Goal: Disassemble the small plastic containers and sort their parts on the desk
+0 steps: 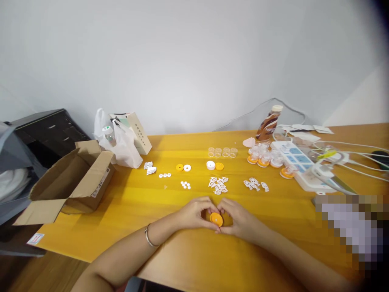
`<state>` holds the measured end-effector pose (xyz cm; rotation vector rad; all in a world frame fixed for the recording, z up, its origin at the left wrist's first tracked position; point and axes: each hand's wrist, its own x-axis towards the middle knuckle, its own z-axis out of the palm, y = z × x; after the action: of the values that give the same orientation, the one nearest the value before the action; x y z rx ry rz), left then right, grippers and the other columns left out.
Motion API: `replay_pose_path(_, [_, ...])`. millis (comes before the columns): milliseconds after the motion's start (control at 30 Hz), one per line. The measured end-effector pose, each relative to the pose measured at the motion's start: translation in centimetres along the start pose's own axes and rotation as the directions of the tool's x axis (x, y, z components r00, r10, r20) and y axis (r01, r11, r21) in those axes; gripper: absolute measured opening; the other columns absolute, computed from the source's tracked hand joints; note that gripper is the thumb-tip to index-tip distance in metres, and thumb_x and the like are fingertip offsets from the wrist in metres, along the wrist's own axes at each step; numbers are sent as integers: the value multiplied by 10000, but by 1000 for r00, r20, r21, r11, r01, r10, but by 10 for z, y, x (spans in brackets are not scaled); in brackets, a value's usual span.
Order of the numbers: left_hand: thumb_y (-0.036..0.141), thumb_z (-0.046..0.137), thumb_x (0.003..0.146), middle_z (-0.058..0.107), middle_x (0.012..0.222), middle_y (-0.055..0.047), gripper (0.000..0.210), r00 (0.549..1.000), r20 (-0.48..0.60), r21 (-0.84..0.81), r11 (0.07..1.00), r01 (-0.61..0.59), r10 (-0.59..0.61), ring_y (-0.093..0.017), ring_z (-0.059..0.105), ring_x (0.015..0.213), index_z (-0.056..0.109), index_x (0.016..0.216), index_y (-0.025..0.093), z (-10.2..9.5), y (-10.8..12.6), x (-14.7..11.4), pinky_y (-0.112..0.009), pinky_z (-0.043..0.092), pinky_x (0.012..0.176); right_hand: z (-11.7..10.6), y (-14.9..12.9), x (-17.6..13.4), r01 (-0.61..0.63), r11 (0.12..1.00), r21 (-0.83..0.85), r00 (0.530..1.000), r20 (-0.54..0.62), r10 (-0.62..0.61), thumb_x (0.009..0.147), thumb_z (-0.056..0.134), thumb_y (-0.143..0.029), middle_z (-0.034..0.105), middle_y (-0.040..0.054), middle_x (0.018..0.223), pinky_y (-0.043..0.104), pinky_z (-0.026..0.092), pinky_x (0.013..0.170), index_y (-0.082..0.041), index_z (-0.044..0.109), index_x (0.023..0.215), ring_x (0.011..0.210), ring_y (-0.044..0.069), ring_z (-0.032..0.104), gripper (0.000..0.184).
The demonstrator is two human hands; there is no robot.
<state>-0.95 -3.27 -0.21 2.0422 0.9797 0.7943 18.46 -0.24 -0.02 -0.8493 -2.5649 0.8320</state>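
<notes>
Near the table's front, my left hand (pixel 197 213) and my right hand (pixel 235 217) meet around an orange round disc (pixel 216 219) with a small pale spot at its centre. Fingers and thumbs of both hands press on its rim from either side. Just beyond lie a pile of white openwork plastic pieces (pixel 218 185) and a smaller group of white pieces (pixel 255 184). Farther back are a white round part (pixel 210 165) and an orange disc (pixel 219 166), touching side by side. To their left rest a yellow ring (pixel 179 167) and a white ring (pixel 187 167).
Clear cylindrical cups (pixel 223 152) stand in a row at the back. On the right are orange-based clear assemblies (pixel 263 157), a brown drink bottle (pixel 269 123) and a power strip (pixel 304 166) with cables. An open cardboard box (pixel 82 182) and a plastic bag (pixel 126 148) occupy the left.
</notes>
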Motion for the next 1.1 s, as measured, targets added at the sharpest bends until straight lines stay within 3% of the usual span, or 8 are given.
replay_pose_path(400, [407, 731, 642, 565, 758, -28, 392, 1000, -24, 14, 1000, -9, 9, -111, 524, 677, 679, 936, 154, 3, 0, -2, -205, 424, 631, 4, 1, -1, 12, 1000, -13, 998, -57, -13, 599, 662, -214, 533, 6, 760, 306, 401, 666, -218, 435, 721, 730, 187, 511, 258])
replay_pose_path(967, [265, 711, 650, 651, 881, -72, 333, 998, -48, -85, 996, -30, 26, -146, 595, 769, 663, 955, 142, 2, 5, -1, -242, 463, 722, 7, 3, 1, -4, 999, -33, 996, -93, 1, 584, 656, -196, 522, -13, 710, 288, 393, 646, -220, 399, 692, 693, 166, 502, 280])
replay_pose_path(1100, [274, 701, 674, 643, 867, -77, 308, 991, -130, -105, 994, -23, 9, -143, 580, 764, 653, 944, 134, -1, 8, 1, -249, 460, 722, 5, 5, 1, -12, 1000, -9, 999, -50, 12, 630, 687, -278, 544, -2, 743, 304, 405, 670, -216, 433, 713, 731, 177, 518, 274])
